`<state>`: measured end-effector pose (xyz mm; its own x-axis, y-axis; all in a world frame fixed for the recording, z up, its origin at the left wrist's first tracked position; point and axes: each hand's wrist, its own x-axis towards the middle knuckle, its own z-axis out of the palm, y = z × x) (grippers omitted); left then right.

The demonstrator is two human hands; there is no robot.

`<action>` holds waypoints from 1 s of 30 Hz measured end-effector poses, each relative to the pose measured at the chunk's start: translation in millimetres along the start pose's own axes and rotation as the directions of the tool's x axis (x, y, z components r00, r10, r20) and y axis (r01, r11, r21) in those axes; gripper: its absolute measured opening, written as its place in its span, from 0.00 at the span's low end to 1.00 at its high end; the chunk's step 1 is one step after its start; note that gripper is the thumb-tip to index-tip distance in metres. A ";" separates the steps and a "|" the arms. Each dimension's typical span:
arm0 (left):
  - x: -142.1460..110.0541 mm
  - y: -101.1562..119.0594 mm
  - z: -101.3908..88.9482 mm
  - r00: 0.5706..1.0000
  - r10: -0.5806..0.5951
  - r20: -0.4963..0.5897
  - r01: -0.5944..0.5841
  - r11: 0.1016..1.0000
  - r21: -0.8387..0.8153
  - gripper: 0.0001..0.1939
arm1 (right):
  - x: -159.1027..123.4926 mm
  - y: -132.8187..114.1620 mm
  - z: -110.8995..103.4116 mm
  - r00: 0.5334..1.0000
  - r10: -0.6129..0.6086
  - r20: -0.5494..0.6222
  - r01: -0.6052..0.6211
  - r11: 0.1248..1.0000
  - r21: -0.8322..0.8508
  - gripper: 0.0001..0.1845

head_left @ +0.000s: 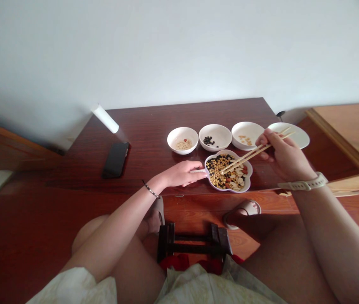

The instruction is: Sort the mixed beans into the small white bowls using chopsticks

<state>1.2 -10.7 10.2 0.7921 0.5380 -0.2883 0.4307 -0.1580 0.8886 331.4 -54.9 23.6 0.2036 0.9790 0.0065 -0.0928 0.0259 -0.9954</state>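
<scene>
My left hand (186, 173) is closed on the short handle of a pale flower-shaped dish (251, 172) near the table's front edge. Mixed yellow beans, black beans, pale flat seeds and reddish nuts fill the dish. In my right hand (282, 154) is a pair of wooden chopsticks (248, 156), their tips down among the yellow beans. Behind the dish stand three white bowls: the left bowl (170, 139) has pale seeds and a reddish bit, the middle bowl (225, 137) black beans, the right bowl (241, 126) yellowish pieces.
A white plate (300, 137) lies at the right end of the dark table (144, 122), partly behind my right hand. Toward the left are a black phone (116, 159) and a white cylinder (106, 119). A wooden cabinet (350, 126) stands to the right; the wall rises behind.
</scene>
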 end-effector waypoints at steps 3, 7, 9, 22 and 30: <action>-1.1 -0.1 -0.7 1.000 -0.001 0.000 0.001 1.000 -0.001 0.22 | 4.3 -2.0 8.4 1.000 -0.008 -0.026 0.009 0.998 0.066 0.22; -2.3 -1.2 -1.7 1.000 0.000 0.002 0.000 1.000 0.006 0.22 | 13.8 -1.9 20.7 0.993 -0.041 -0.109 0.064 0.976 0.209 0.21; -3.0 -1.9 -2.2 1.000 0.010 0.002 -0.010 1.000 0.010 0.22 | 20.3 -0.1 26.8 0.990 -0.054 -0.129 0.088 0.959 0.268 0.21; -6.6 0.2 -3.4 1.000 0.006 0.009 -0.006 1.000 0.009 0.23 | 32.8 11.1 74.0 0.991 -0.118 -0.070 0.136 0.903 0.407 0.20; -6.3 -0.3 -2.9 1.000 0.010 0.011 -0.010 1.000 0.002 0.23 | 27.7 13.7 61.5 0.992 -0.120 -0.034 0.124 0.931 0.343 0.23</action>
<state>-5.1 -11.7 12.8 0.8012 0.5271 -0.2835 0.4237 -0.1650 0.8907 275.8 -15.0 16.0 0.2462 0.9614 0.1228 -0.3954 0.2153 -0.8929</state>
